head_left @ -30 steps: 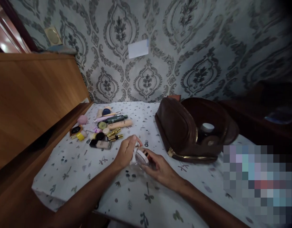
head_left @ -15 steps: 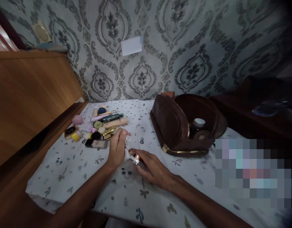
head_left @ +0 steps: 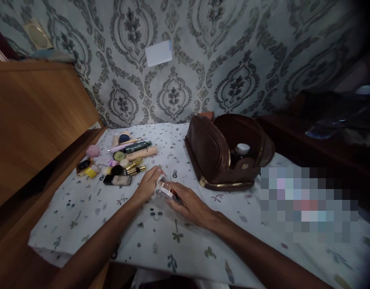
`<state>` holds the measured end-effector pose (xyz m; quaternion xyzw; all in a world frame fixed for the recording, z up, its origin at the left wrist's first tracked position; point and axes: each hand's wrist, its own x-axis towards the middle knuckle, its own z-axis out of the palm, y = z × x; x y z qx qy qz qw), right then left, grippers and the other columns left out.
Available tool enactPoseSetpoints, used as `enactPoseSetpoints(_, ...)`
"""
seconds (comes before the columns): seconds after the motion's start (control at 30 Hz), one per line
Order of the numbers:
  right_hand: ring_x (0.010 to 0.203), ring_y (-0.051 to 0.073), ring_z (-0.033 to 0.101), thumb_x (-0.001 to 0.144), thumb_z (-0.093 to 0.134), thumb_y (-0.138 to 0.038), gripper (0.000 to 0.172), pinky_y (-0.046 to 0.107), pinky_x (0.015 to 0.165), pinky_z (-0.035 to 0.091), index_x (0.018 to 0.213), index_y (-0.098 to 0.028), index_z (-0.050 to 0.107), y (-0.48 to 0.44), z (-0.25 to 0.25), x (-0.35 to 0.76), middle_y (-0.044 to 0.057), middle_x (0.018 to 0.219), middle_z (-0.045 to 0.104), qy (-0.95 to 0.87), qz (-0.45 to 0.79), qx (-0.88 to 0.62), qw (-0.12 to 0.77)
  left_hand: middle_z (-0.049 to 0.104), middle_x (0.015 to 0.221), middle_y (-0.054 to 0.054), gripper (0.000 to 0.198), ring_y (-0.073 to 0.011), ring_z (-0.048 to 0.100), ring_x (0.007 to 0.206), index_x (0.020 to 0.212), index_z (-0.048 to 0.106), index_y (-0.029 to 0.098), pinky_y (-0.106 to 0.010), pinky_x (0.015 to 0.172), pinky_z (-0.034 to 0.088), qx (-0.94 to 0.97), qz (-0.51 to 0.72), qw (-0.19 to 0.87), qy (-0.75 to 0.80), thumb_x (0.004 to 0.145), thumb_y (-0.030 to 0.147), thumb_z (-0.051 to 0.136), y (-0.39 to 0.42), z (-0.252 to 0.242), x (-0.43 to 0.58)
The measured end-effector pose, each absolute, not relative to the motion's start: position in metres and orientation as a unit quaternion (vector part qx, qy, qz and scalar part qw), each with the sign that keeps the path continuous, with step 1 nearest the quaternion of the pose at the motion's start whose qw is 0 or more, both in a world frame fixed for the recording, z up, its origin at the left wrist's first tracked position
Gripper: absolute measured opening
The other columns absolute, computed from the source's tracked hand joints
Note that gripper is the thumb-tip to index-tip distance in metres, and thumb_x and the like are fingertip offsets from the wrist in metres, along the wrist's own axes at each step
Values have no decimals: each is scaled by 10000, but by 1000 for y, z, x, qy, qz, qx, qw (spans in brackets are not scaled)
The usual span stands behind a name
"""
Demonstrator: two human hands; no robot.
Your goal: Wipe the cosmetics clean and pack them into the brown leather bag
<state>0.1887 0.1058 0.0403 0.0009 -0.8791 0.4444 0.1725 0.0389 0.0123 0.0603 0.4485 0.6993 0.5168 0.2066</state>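
Note:
Both my hands meet over a small round compact (head_left: 166,189) with a copper rim, low on the white leaf-print cloth (head_left: 160,237). My left hand (head_left: 148,185) pinches a white tissue against the compact's left side. My right hand (head_left: 187,202) grips the compact from the right, fingers curled round it. A pile of cosmetics (head_left: 120,158), with tubes, gold lipsticks, sponges and a foundation bottle, lies just left of my hands. An open brown leather pouch (head_left: 221,154) stands to the right with a white-capped jar (head_left: 242,149) inside.
A wooden headboard or cabinet (head_left: 37,116) runs along the left. Patterned wallpaper with a white card (head_left: 158,53) taped on it rises behind. Dark furniture (head_left: 317,128) stands at the right. A blurred patch covers the cloth's right part.
My hands have lowered the compact toward the cloth and closer to the cosmetics pile. The left hand keeps the tissue on it. The view has shifted right and down.

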Motion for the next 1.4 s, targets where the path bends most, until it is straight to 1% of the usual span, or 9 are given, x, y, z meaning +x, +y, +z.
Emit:
enactPoseSetpoints(0.33, 825, 194, 533, 915, 519, -262, 177, 322, 764, 426, 1072, -191, 561, 108, 41, 190, 56, 941, 603, -871, 454, -14, 190, 496, 702, 11, 454, -175, 496, 711, 750, 525, 201, -304, 722, 428, 456, 504, 153, 718, 941, 577, 359, 3, 58, 40)
enactPoseSetpoints(0.47, 823, 188, 499, 935, 507, -277, 118, 315, 747, 422, 988, -182, 551, 109, 41, 189, 49, 897, 551, -878, 429, -3, 212, 568, 1118, -50, 328, -218, 518, 1103, 1175, 578, 216, -335, 993, 396, 507, 438, 220, 709, 936, 373, 417, -16, 70, 38)
enactPoseSetpoints(0.53, 812, 180, 491, 945, 501, -284, 117, 305, 732, 420, 975, -179, 543, 110, 41, 189, 39, 875, 527, -880, 424, 0, 212, 492, 1328, -52, 524, -244, 386, 1317, 1392, 440, 251, -365, 1111, 307, 517, 406, 269, 704, 868, 248, 453, -26, 73, 32)
enactPoseSetpoints(0.63, 814, 178, 490, 953, 503, -291, 128, 302, 733, 415, 1008, -182, 540, 110, 43, 189, 33, 871, 524, -884, 421, 1, 205, 375, 1488, -42, 803, -294, 201, 1443, 1509, 267, 252, -424, 1183, 204, 533, 388, 319, 681, 750, 160, 512, -37, 72, 24)
enactPoseSetpoints(0.73, 806, 178, 488, 947, 509, -282, 147, 303, 729, 407, 1046, -178, 540, 110, 43, 189, 30, 865, 518, -884, 422, -6, 202, 328, 1540, -41, 801, -298, 195, 1453, 1513, 251, 247, -444, 1198, 166, 549, 389, 304, 674, 773, 157, 542, -40, 67, 21)
enactPoseSetpoints(0.9, 762, 168, 486, 924, 524, -279, 98, 292, 698, 400, 903, -183, 519, 112, 40, 187, 17, 830, 503, -870, 443, -21, 215, 532, 1384, -81, 545, -267, 498, 1251, 1380, 461, 201, -373, 1068, 385, 538, 412, 214, 703, 866, 333, 582, -40, 66, 12)
enactPoseSetpoints(1.07, 790, 177, 499, 913, 527, -245, 88, 305, 738, 413, 951, -167, 545, 111, 40, 188, 26, 840, 512, -876, 431, -16, 217, 610, 703, 15, 316, -176, 579, 613, 1041, 626, 178, -277, 615, 454, 453, 329, 26, 828, 872, 439, 574, -40, 80, -3)
enactPoseSetpoints(1.2, 834, 188, 501, 917, 522, -218, 173, 310, 765, 420, 1080, -172, 553, 110, 42, 190, 41, 882, 548, -886, 406, 12, 223, 637, 739, -19, 258, -205, 604, 675, 918, 613, 189, -297, 648, 431, 470, 254, -96, 840, 923, 425, 511, -32, 80, 10)
enactPoseSetpoints(1.4, 801, 184, 491, 894, 526, -192, 52, 311, 741, 416, 944, -178, 530, 109, 38, 189, 43, 881, 555, -884, 399, 12, 244, 644, 838, -63, 312, -221, 615, 809, 960, 588, 163, -329, 721, 458, 577, 283, -118, 757, 991, 379, 365, -23, 64, 49)
